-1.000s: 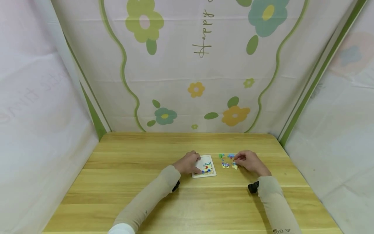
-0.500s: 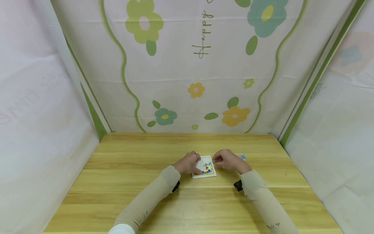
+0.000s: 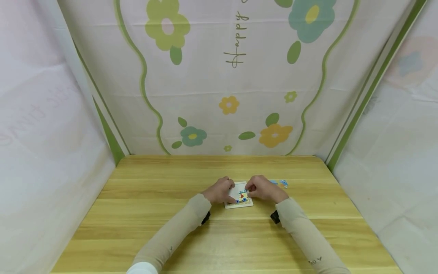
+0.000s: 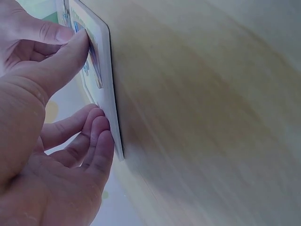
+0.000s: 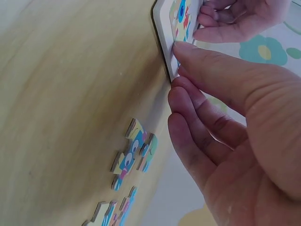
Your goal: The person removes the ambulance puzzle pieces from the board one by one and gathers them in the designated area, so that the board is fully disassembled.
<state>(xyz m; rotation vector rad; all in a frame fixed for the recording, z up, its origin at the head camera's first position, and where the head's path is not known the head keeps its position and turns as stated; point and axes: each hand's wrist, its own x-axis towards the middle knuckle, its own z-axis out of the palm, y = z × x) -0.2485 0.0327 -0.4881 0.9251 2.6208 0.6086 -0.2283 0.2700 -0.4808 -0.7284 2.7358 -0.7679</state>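
A small square white puzzle tray (image 3: 237, 188) lies on the table, with a joined puzzle picture (image 3: 243, 197) of a vehicle with blue wheels in its lower part. My left hand (image 3: 219, 190) holds the tray at its left side, the thumb on the picture side and the fingers against the edge. At the tray's right edge is my right hand (image 3: 265, 188), thumb and fingertips together on a puzzle piece, mostly hidden by the fingers. Loose puzzle pieces (image 5: 129, 153) lie near the right hand in the right wrist view; in the head view that hand covers most of them.
Further loose pieces (image 3: 283, 183) show beyond the right hand on the wooden table (image 3: 154, 213). Behind the table hangs a flower-printed cloth (image 3: 205, 76), with more cloth at both sides. A black wrist camera (image 3: 275, 217) sits under the right sleeve.
My right hand has gone left from the loose pieces to the tray's right edge, its fingertips pinched together. The left hand has stayed on the tray.
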